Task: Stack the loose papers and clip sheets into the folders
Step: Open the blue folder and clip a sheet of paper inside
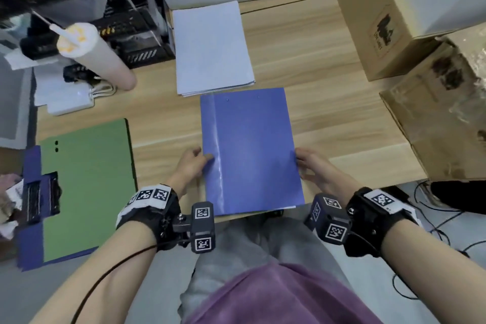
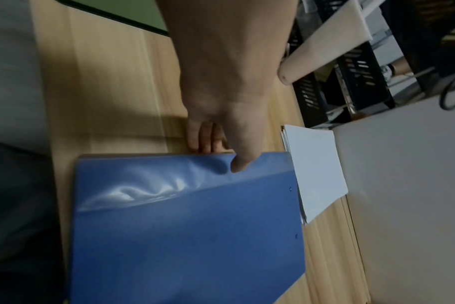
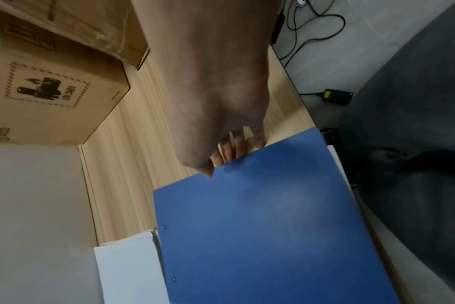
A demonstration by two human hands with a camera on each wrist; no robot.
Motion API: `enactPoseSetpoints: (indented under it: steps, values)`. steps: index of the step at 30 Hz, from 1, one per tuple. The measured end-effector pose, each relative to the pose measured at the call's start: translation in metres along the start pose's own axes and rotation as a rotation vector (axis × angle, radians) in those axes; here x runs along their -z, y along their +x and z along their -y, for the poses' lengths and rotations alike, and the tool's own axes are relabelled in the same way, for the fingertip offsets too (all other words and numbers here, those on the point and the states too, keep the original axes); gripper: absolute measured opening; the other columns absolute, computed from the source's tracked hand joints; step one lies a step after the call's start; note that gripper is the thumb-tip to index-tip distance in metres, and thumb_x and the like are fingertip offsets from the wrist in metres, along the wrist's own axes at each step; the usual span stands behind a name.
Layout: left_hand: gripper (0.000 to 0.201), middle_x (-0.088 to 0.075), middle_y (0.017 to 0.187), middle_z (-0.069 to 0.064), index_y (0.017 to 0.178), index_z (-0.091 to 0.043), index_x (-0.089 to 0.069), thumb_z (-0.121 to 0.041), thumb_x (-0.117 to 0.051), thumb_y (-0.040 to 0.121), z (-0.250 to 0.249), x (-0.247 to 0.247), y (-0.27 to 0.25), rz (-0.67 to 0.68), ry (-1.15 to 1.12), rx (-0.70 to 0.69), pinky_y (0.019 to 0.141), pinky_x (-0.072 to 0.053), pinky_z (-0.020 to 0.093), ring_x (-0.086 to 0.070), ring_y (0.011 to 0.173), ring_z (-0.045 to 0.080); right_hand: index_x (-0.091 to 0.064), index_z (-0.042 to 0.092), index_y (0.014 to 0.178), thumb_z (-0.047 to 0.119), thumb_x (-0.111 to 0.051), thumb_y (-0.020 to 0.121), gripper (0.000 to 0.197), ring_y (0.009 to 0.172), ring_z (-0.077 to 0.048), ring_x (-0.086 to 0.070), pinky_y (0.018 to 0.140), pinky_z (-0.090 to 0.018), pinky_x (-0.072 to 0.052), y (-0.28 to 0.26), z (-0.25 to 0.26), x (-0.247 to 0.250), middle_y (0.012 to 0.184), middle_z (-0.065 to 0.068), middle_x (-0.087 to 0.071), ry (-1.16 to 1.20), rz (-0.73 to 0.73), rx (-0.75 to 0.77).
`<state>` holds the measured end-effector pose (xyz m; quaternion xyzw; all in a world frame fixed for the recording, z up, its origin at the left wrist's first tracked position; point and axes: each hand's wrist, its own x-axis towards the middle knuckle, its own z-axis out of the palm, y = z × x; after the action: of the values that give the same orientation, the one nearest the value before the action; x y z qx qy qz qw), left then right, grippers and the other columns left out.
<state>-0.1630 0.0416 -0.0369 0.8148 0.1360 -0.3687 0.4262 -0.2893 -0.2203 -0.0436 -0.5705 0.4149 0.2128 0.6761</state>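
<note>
**Both hands on the closed blue folder's long edges**

My left hand (image 1: 190, 166) pinches the spine edge: the thumb (image 2: 243, 162) lies on the glossy cover strip and dents it, while the other fingers (image 2: 205, 137) curl down beside the edge, their tips hidden. My right hand (image 1: 313, 166) takes the opposite, opening edge, thumb tip on top and fingers (image 3: 234, 148) curled under or against it; I cannot tell how far under they reach.

Between the two hands lies the blue folder (image 1: 249, 150), flat on the wooden table (image 1: 328, 102), its near end overhanging the table edge toward my lap. A sliver of white shows at that end, so I judge sheets are already inside.

Just beyond my fingertips, touching the folder's far end, sits the paper stack (image 1: 210, 47). Well out past my left hand lies the green folder (image 1: 86, 187).

I judge the folder light, its cover thin, flexible and slick. Gripping both long edges should stop it sagging or spilling its sheets.
</note>
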Motion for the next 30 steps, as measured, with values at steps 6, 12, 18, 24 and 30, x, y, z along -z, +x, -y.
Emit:
enactPoseSetpoints:
  steps: [6, 12, 18, 24, 30]
  values:
    - [0.038, -0.07, 0.109, 0.004, 0.123, -0.012, -0.054, -0.009, -0.067, 0.087, 0.009, 0.002, -0.028, 0.264, -0.239, 0.016, 0.055, -0.053, 0.015, -0.068, 0.088, 0.015, -0.041, 0.023, 0.06, 0.02, -0.048, 0.087, 0.029, 0.046, -0.012, -0.023, 0.049, -0.026, -0.015, -0.01, -0.01, -0.013, 0.047, 0.009, -0.033, -0.032, -0.128, -0.093]
    - [0.035, -0.071, 0.103, 0.007, 0.116, -0.012, -0.055, 0.002, -0.065, 0.085, -0.039, 0.044, -0.047, 0.14, -0.404, -0.253, 0.062, -0.057, 0.028, -0.071, 0.077, 0.017, -0.055, 0.021, 0.075, 0.028, -0.046, 0.096, 0.024, 0.057, -0.009, -0.047, 0.059, -0.027, -0.03, -0.031, 0.012, -0.056, 0.059, 0.012, -0.054, -0.139, -0.085, 0.001]
    - [0.036, -0.07, 0.112, 0.01, 0.123, -0.01, -0.054, -0.004, -0.063, 0.089, -0.1, 0.096, -0.048, 0.06, -0.666, -0.385, 0.077, -0.059, 0.042, -0.07, 0.091, 0.028, -0.063, 0.021, 0.118, 0.043, -0.05, 0.097, 0.033, 0.104, -0.017, -0.068, 0.093, -0.041, -0.054, -0.048, 0.073, -0.073, 0.113, 0.003, -0.072, 0.102, 0.036, 0.142]
    - [0.029, -0.068, 0.116, 0.005, 0.119, -0.018, -0.054, -0.015, -0.063, 0.092, -0.127, 0.092, -0.03, 0.027, -0.768, -0.403, 0.081, -0.058, 0.041, -0.069, 0.096, 0.023, -0.054, 0.006, 0.125, 0.018, -0.054, 0.098, 0.03, 0.066, -0.017, -0.073, 0.052, -0.023, -0.057, -0.051, 0.091, -0.063, 0.101, -0.009, -0.069, 0.328, -0.067, 0.204]
    - [0.04, -0.066, 0.119, 0.005, 0.128, -0.015, -0.047, -0.012, -0.064, 0.092, -0.14, 0.052, -0.014, 0.107, -0.657, -0.419, 0.071, -0.057, 0.028, -0.067, 0.088, 0.015, -0.05, -0.001, 0.127, 0.006, -0.049, 0.099, 0.029, 0.052, -0.014, -0.069, 0.046, -0.022, -0.055, -0.039, 0.075, -0.04, 0.093, -0.008, -0.066, 0.492, -0.201, 0.133]
